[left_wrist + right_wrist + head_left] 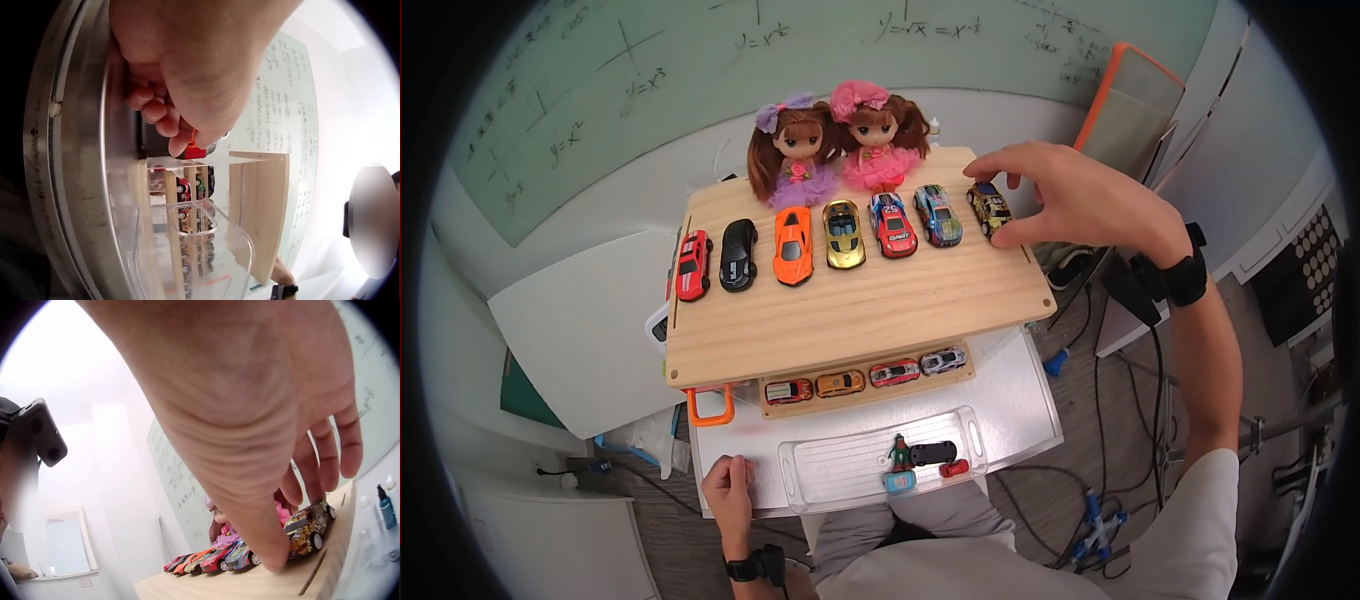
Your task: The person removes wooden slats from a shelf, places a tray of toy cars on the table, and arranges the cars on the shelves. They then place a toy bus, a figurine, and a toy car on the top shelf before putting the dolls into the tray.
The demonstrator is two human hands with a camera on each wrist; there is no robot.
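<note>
At the right end of a wooden board (850, 315), my right hand (1065, 195) reaches over a camouflage-patterned toy car (992, 212). The thumb lies right at the car's near end, while the other fingers spread wide past its far end. From the right wrist view, the thumb meets the toy car (306, 532) and several fingers extend fairly straight. Several more toy cars stand in a row to the left, from a red one (693, 265) to a blue multicoloured one (939, 216). My left hand (728, 488), loosely curled, rests by the white table's front left edge with nothing visible in it.
Two dolls (798, 165) sit behind the car row. Under the board, a wooden shelf (870, 400) bears several toy cars. A clear plastic tray (830, 478) in front holds a few small toys. An orange handle (711, 406) sticks out at left; cables (1100, 400) lie at right.
</note>
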